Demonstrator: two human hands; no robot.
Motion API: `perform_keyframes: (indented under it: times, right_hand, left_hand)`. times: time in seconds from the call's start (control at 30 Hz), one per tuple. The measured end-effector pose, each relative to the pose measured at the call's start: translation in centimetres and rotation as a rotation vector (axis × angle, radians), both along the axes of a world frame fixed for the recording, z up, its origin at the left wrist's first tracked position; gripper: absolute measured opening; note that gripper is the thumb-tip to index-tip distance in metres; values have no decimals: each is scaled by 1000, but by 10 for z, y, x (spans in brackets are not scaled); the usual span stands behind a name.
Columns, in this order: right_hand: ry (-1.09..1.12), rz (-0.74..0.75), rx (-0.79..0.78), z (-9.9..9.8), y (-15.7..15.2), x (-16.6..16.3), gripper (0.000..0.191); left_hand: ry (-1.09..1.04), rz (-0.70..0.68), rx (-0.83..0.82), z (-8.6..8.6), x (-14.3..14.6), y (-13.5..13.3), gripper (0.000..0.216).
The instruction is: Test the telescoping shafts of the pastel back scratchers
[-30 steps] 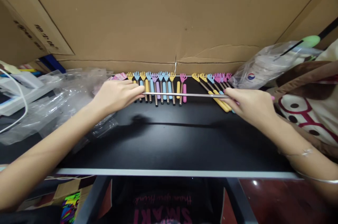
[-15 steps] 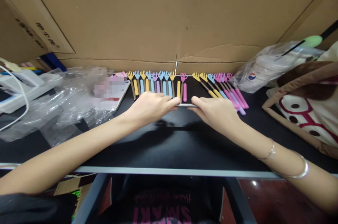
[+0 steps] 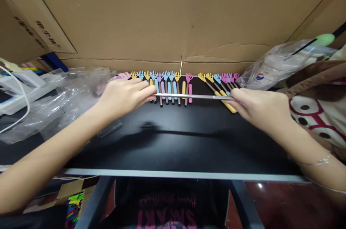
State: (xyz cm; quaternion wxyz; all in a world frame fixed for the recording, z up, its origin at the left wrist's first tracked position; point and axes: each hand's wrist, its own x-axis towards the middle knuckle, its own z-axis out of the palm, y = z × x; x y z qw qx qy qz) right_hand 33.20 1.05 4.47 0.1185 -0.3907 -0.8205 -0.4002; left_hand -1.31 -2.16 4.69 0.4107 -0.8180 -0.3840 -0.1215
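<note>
A thin silver telescopic back scratcher (image 3: 189,96) stretches level between my two hands above the black desk. My left hand (image 3: 121,94) is closed round one end and my right hand (image 3: 262,108) round the other; both ends are hidden in the fingers. Behind the rod lies a row of back scratchers with hand-shaped heads (image 3: 165,75) in yellow, blue and purple, with loose coloured handles between them. A pink-headed back scratcher (image 3: 189,77) lies beside a loose pink handle (image 3: 190,94). Right of these, several slanted back scratchers (image 3: 209,77) with handles on are partly covered by my right hand.
Crumpled clear plastic bags (image 3: 67,103) and a white device with a cable (image 3: 29,88) occupy the left side. At right stand a bagged drink cup (image 3: 267,77) and a cloth bag with a cartoon face (image 3: 319,113). A cardboard wall (image 3: 162,16) closes the back.
My hands have moved apart, left and right, and a much longer stretch of the silver rod now shows between them. The phone-like item at left is now covered by my left hand.
</note>
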Motion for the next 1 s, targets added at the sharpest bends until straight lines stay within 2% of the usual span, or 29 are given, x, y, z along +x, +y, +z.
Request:
perform_keyframes:
  times: [0.2,0.4,0.6,0.7,0.83,1.0]
  right_hand:
    - [-57,-69,80,-2,16,39,57]
    - [-68,-74,183,-5,26,80,53]
    - [62,-268,-85,-15,42,134,49]
    - [120,-310,-221,-17,48,155,44]
    - [131,-309,-169,-18,48,165,38]
    - [133,-350,-178,-15,45,161,30]
  left_hand:
    - [35,40,19,1,-32,6,34]
    - [114,171,136,5,-72,10,28]
    - [108,280,83,-6,-123,8,31]
    - [89,352,50,-11,-141,7,36]
    - [61,419,8,-13,-148,6,40]
    - [-10,387,19,-13,-149,6,36]
